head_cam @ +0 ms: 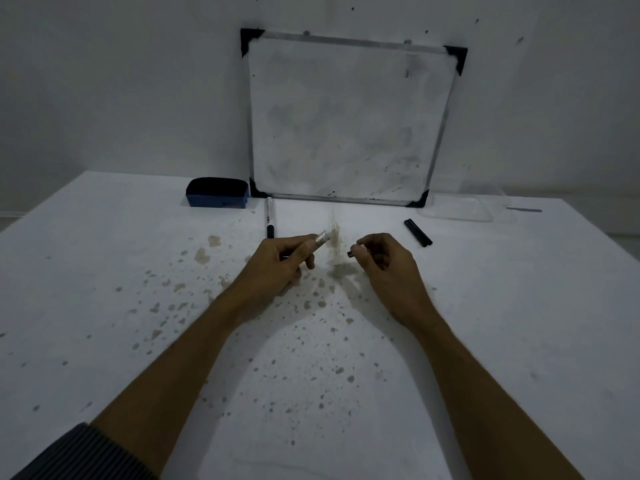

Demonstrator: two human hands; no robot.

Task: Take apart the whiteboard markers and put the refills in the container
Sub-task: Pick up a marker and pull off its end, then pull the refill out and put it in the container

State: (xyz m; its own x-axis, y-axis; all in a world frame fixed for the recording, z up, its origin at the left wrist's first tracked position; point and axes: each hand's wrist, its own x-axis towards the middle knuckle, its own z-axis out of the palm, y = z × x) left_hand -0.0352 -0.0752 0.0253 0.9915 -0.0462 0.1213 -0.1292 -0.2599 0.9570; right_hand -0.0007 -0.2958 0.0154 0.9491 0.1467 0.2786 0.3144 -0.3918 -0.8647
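My left hand (282,259) grips a white marker barrel (320,240), its open end pointing up and right. My right hand (382,259) pinches a small dark piece (351,253) that sits a short gap away from the barrel's end; most of it is hidden by my fingers. A whole white marker with a black cap (269,217) lies on the table beyond my left hand. Two black sticks (418,232) lie side by side to the right. A clear plastic container (462,207) stands at the back right.
A whiteboard (346,119) leans against the wall at the back of the white, stain-speckled table (138,271). A blue eraser (218,192) sits left of the whiteboard's lower corner. The table's right edge runs close to the container.
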